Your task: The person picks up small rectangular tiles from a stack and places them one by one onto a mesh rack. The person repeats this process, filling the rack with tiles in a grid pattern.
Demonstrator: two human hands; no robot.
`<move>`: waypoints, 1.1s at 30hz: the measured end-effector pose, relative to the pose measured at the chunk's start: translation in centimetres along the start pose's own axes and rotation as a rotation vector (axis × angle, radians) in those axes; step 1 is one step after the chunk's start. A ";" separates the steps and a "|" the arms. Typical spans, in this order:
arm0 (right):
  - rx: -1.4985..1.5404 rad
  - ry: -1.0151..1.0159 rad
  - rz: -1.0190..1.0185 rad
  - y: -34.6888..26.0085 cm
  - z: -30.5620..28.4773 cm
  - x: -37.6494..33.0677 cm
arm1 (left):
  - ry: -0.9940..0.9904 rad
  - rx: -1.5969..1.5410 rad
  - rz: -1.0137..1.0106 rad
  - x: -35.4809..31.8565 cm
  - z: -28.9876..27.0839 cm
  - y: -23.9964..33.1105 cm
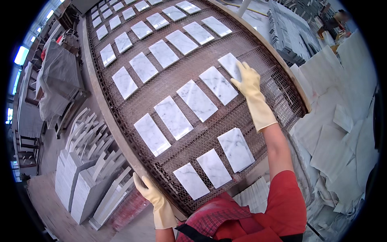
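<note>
White marble tiles with grey veins lie in rows on a brown wire-mesh conveyor belt (201, 141). My right hand (249, 80), in a cream rubber glove, rests its spread fingers and thumb over the right part of the marble tile (229, 63) at the right end of a row. To the left of that lies another marble tile (218, 85). Nearest me are two single tiles and a small stack of tiles (236, 150) with edges slightly offset. My left hand (150, 191), gloved alike, is at the belt's left side rail (135, 163), fingers extended and holding nothing visible.
Grey stone slabs (82, 181) and curved strips stand on the floor at left, beyond the rail. A plastic-covered pile (60, 80) is behind them. Large thin pale sheets (338, 149) lean at right, near stacked stone pieces (290, 32). A person (338, 20) is at far right.
</note>
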State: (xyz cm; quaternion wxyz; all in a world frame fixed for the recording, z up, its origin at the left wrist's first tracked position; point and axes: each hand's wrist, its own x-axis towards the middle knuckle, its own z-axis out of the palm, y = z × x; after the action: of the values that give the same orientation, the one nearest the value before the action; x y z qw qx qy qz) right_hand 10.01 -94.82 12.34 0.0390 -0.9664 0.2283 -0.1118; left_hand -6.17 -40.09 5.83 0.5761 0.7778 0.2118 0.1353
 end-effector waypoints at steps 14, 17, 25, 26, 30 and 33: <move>0.204 -0.334 -0.061 -5.2 -8.1 -29.7 | -0.035 -0.006 -0.004 -0.4 -0.4 -0.5; 0.183 -0.290 -0.066 -5.4 -7.4 -29.2 | -0.059 -0.035 -0.031 -0.4 -0.2 0.1; 0.406 -0.369 -0.073 -2.0 -7.0 -27.8 | -0.062 -0.046 -0.053 -0.6 -0.3 -0.3; 0.403 -0.392 -0.082 -1.7 -7.3 -27.5 | -0.067 -0.064 -0.074 -0.8 -0.2 -0.2; 0.613 -0.361 -0.135 0.3 -8.4 -25.9 | -0.072 -0.098 -0.128 -1.2 -0.1 0.1; 0.789 -0.090 -0.227 1.6 -9.4 -21.8 | -0.055 -0.047 -0.112 -1.2 -0.6 -0.2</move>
State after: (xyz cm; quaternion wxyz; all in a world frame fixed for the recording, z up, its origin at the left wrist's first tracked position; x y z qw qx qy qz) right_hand -11.83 -86.67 16.96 0.4039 -0.9002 0.0581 -0.1517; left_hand -7.48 -40.12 5.82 0.6066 0.7543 0.2357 0.0866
